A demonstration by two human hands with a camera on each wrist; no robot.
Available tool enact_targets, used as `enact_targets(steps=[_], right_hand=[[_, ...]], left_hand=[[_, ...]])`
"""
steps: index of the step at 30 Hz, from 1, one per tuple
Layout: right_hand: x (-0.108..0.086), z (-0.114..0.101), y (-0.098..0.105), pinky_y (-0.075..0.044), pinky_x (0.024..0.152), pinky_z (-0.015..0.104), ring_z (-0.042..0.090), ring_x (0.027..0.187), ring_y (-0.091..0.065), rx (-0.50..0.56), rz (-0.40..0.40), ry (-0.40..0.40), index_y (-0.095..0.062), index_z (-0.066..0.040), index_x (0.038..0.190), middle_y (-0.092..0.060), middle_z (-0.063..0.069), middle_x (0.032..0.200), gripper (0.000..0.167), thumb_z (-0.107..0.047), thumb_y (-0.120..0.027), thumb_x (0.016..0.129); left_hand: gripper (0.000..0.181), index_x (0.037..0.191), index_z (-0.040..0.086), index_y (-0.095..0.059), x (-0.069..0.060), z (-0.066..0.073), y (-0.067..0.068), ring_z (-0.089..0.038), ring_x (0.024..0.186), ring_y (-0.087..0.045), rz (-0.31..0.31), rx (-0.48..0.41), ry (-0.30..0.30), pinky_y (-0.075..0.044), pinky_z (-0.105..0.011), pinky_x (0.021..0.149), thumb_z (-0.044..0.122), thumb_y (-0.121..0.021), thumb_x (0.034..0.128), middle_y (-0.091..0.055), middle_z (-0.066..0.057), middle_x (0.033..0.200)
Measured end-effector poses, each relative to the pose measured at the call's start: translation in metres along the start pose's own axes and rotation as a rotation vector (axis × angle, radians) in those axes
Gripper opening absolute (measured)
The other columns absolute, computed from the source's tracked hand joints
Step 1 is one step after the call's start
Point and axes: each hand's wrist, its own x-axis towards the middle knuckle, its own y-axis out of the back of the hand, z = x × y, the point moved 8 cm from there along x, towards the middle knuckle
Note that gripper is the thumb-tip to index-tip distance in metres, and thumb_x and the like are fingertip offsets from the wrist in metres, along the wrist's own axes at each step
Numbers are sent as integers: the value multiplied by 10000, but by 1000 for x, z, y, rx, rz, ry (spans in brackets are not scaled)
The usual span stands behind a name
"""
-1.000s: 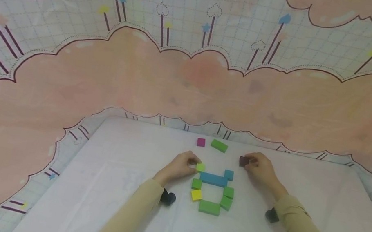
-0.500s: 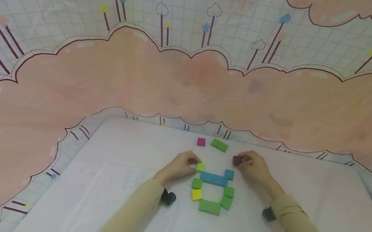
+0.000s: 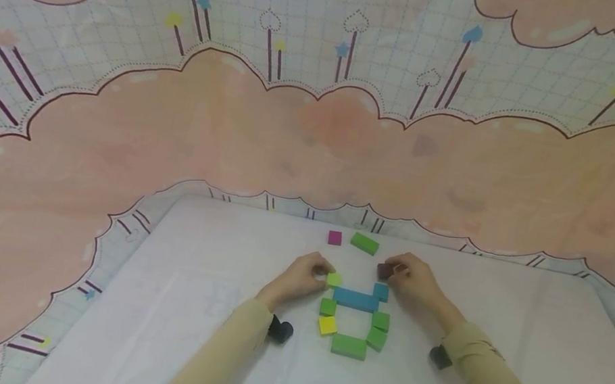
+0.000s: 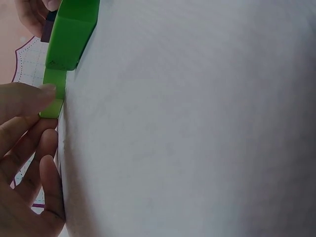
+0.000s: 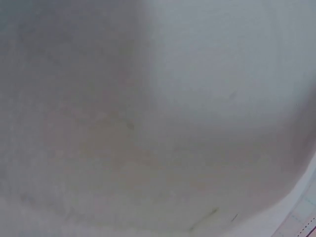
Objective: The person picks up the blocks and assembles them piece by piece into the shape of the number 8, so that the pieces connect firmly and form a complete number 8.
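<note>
In the head view my left hand [image 3: 298, 281] pinches a lime green cube [image 3: 334, 280] at the left end of a long blue block [image 3: 356, 299]. The left wrist view shows the thumb on that lime cube, with the fingers behind it. A small dark brown block [image 3: 383, 271] is held between the thumb and fingers of my right hand [image 3: 417, 285], just behind a small blue cube [image 3: 381, 292] at the blue block's right end. Green cubes [image 3: 380, 321], a yellow cube [image 3: 328, 325] and a longer green block [image 3: 349, 346] form a ring below.
Towards the table's back edge lie a magenta cube [image 3: 334, 238] and a green oblong block [image 3: 364, 243]. A patterned cloth [image 3: 315, 145] hangs behind the white table [image 3: 213, 237]. Only white surface and a bit of cloth appear in the right wrist view.
My right hand has carried the dark brown block leftward and slightly nearer, from right of the blue cube to just behind it. The left hand has stayed on the lime cube.
</note>
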Motion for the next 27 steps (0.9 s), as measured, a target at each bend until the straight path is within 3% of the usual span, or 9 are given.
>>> enact_targets(steps=[27], right_hand=[[7, 3, -10, -477, 979, 508, 368, 1149, -569, -36, -30, 24, -600, -13, 1221, -618, 186, 1202, 309, -36, -542, 918]], left_hand=[[319, 1155, 87, -658, -1, 0, 0, -203, 1083, -574, 3, 8, 10, -474, -369, 994, 63, -676, 837, -632, -58, 1129]])
